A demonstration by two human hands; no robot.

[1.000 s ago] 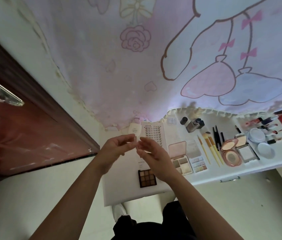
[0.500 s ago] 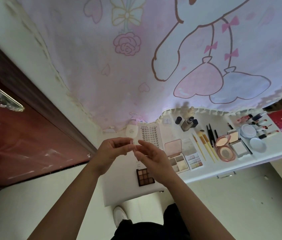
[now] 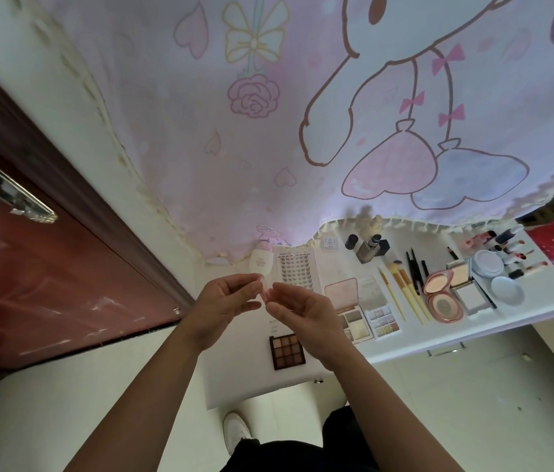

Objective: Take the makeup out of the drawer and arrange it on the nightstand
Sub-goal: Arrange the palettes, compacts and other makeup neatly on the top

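Between the left hand (image 3: 224, 301) and the right hand (image 3: 306, 313), raised over the white nightstand (image 3: 234, 376), is a small pale pink item (image 3: 264, 290). Each hand pinches one end of it. Just below the right hand lies a dark eyeshadow palette (image 3: 287, 352). Beyond the hands lie a lash sheet (image 3: 297, 265) and a white tube (image 3: 260, 262). Right of the right hand lie an open palette (image 3: 353, 313), brushes (image 3: 403, 291) and compacts (image 3: 442, 299).

Three eyeshadow palettes (image 3: 287, 352) and three yellow-handled brushes (image 3: 409, 294).
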